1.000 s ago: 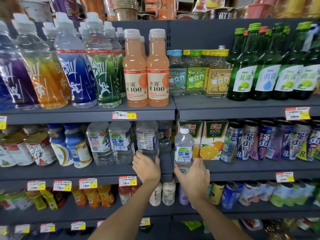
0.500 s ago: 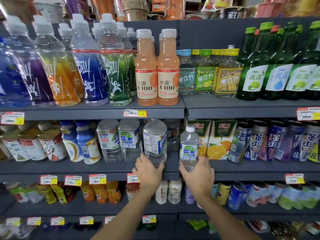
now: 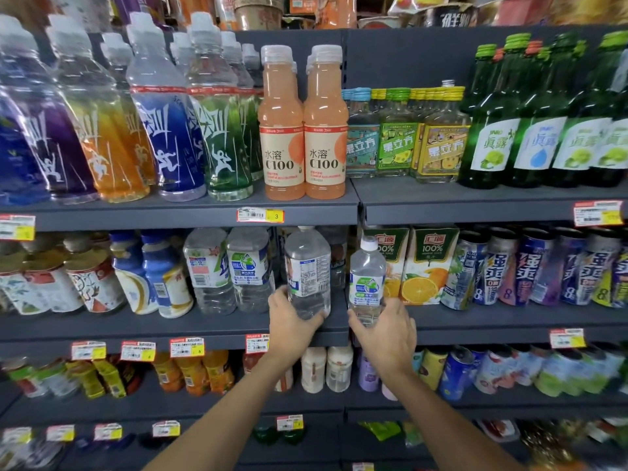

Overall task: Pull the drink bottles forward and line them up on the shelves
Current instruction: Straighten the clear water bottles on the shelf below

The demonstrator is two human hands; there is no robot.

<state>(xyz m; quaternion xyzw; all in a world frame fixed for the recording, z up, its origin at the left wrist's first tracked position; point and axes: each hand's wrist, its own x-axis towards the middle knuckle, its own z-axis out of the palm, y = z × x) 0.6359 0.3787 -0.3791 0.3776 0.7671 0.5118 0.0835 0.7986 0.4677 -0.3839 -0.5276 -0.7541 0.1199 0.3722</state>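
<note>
My left hand (image 3: 292,322) grips the base of a large clear water bottle (image 3: 307,270) at the front edge of the middle shelf (image 3: 170,329). My right hand (image 3: 384,329) holds the bottom of a smaller clear water bottle (image 3: 367,280) with a white cap and green-blue label, standing just right of the shelf joint. Two more clear water bottles (image 3: 231,270) stand to the left of the large one. Another bottle sits partly hidden behind the large one.
Orange juice cartons (image 3: 421,266) and several cans (image 3: 530,266) fill the middle shelf's right side. Blue-white bottles (image 3: 149,270) and cups stand at left. The upper shelf holds C100 bottles (image 3: 302,130), sports drinks and green glass bottles. Price tags line the shelf edges.
My left hand has drawn the large water bottle forward from the back of the shelf to the front edge. The small bottle in my right hand has hardly moved.
</note>
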